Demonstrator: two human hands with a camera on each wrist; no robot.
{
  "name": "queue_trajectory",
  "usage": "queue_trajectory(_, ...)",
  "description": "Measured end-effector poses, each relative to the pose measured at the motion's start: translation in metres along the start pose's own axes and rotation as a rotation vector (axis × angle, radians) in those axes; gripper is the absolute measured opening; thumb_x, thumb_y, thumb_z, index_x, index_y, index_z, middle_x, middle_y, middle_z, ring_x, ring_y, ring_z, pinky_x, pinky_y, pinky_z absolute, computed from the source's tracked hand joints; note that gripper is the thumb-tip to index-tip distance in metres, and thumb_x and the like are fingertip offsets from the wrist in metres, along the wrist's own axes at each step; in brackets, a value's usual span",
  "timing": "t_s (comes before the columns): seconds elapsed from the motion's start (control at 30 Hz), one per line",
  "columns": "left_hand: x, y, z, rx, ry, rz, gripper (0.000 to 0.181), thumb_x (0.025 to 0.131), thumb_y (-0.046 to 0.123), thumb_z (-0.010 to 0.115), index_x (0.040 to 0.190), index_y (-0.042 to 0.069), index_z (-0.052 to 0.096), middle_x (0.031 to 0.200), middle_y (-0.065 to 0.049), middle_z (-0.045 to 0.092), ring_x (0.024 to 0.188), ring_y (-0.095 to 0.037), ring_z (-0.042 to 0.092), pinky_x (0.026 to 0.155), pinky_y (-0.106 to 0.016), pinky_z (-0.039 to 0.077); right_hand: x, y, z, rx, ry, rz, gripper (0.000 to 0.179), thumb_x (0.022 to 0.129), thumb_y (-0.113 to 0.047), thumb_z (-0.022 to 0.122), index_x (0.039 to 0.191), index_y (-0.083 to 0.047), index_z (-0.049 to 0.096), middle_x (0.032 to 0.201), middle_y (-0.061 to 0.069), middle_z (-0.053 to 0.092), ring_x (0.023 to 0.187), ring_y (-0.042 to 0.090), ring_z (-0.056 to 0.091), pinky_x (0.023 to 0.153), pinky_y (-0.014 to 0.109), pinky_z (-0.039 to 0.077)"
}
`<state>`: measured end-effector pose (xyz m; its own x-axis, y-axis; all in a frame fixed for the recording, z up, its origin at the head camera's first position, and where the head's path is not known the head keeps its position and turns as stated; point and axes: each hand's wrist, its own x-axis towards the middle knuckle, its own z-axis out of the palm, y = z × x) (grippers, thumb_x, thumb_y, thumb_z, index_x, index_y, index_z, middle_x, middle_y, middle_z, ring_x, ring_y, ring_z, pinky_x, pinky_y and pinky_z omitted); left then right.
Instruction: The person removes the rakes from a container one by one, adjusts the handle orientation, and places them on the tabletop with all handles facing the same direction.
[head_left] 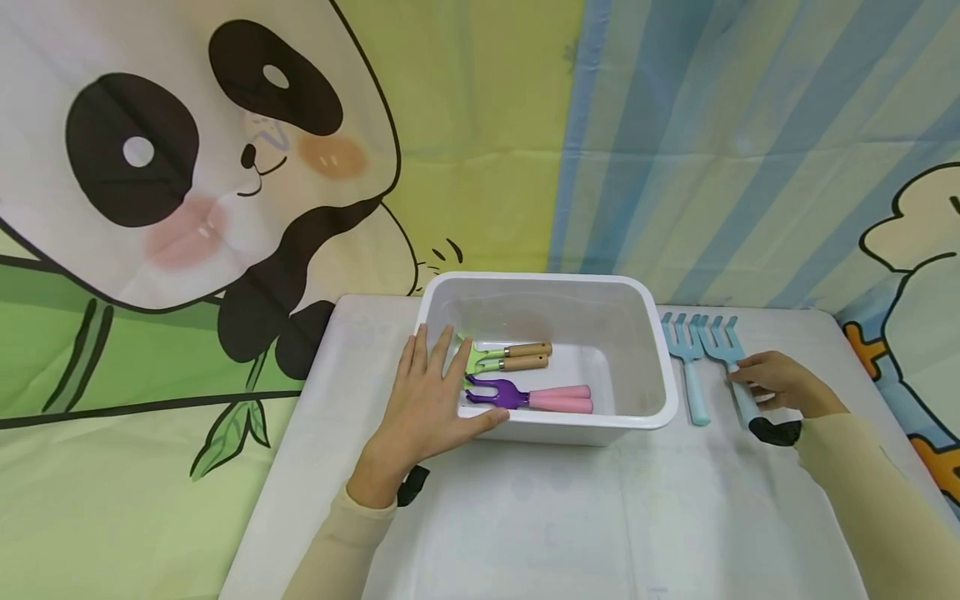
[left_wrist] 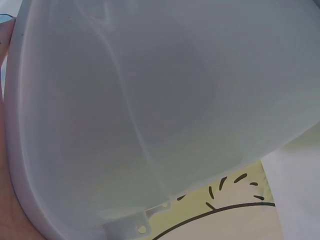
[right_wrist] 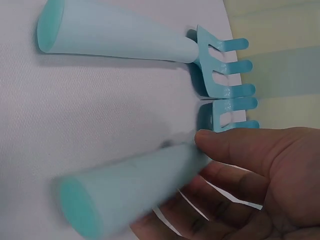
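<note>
My left hand (head_left: pixel 423 408) rests on the near left corner of a white plastic tub (head_left: pixel 540 278), its fingers straight and spread over the rim. In the left wrist view the tub's smooth wall (left_wrist: pixel 165 100) fills most of the picture. To the right of the tub, my right hand (head_left: pixel 791 385) pinches a light blue hand rake (head_left: pixel 742 398) near its neck. The right wrist view shows the thumb (right_wrist: pixel 235 145) on one side of the handle and curled fingers on the other. A matching blue hand rake (head_left: pixel 695 392) lies beside it, tines toward the wall.
Inside the tub lie two green tools with wooden handles (head_left: pixel 525 362) and purple hand forks (head_left: pixel 498 393) with pink handles. Everything stands on a white table (head_left: pixel 525 517). A printed cloth (head_left: pixel 480 125) with a panda hangs behind the table's back edge.
</note>
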<state>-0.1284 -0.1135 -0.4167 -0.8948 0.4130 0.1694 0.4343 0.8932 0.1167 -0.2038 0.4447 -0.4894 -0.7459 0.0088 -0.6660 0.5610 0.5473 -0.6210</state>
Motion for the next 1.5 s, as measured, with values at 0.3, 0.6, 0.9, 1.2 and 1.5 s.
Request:
queue_trajectory(0.3, 0.000, 0.000, 0.000, -0.005, 0.008, 0.002, 0.116, 0.079, 0.093, 0.029, 0.157, 0.007, 0.032, 0.162, -0.020, 0.021, 0.148, -0.048, 0.003, 0.118, -0.057, 0.001, -0.013, -0.015, -0.011, -0.035, 0.014, -0.035, 0.048, 0.104, -0.015, 0.053, 0.133, 0.020, 0.039, 0.113, 0.026, 0.059, 0.102, 0.038, 0.061, 0.086, 0.050, 0.055)
queue_trajectory(0.6, 0.001, -0.001, 0.001, -0.008, 0.014, 0.005, 0.116, 0.078, 0.093, 0.028, 0.157, 0.007, 0.033, 0.162, -0.020, 0.022, 0.148, -0.048, 0.003, 0.118, -0.056, 0.000, -0.042, -0.055, -0.014, -0.124, -0.006, -0.193, 0.051, 0.108, -0.020, 0.046, 0.139, 0.019, 0.034, 0.120, 0.026, 0.058, 0.105, 0.035, 0.064, 0.087, 0.048, 0.055)
queue_trajectory(0.9, 0.001, -0.002, 0.000, 0.003, 0.017, 0.006, 0.116, 0.078, 0.093, 0.028, 0.157, 0.008, 0.033, 0.162, -0.020, 0.022, 0.148, -0.049, 0.004, 0.118, -0.057, 0.000, -0.078, -0.113, 0.006, -0.197, -0.020, -0.383, 0.049, 0.105, -0.022, 0.055, 0.134, 0.014, 0.041, 0.115, 0.018, 0.061, 0.099, 0.029, 0.066, 0.084, 0.048, 0.057)
queue_trajectory(1.2, 0.000, -0.001, 0.001, -0.005, 0.019, 0.007, 0.116, 0.078, 0.093, 0.029, 0.157, 0.008, 0.033, 0.162, -0.020, 0.022, 0.148, -0.049, 0.004, 0.118, -0.057, 0.001, -0.110, -0.167, 0.026, -0.281, -0.048, -0.494, 0.043, 0.103, -0.020, 0.058, 0.133, 0.009, 0.048, 0.106, 0.015, 0.063, 0.093, 0.027, 0.064, 0.081, 0.044, 0.058)
queue_trajectory(1.5, -0.001, -0.002, 0.003, -0.005, 0.025, 0.010, 0.116, 0.078, 0.093, 0.028, 0.157, 0.008, 0.033, 0.162, -0.020, 0.022, 0.148, -0.049, 0.004, 0.118, -0.058, 0.002, -0.120, -0.218, 0.048, -0.360, -0.092, -0.539, 0.044, 0.102, -0.026, 0.060, 0.136, 0.001, 0.050, 0.111, 0.015, 0.063, 0.100, 0.028, 0.064, 0.086, 0.045, 0.056)
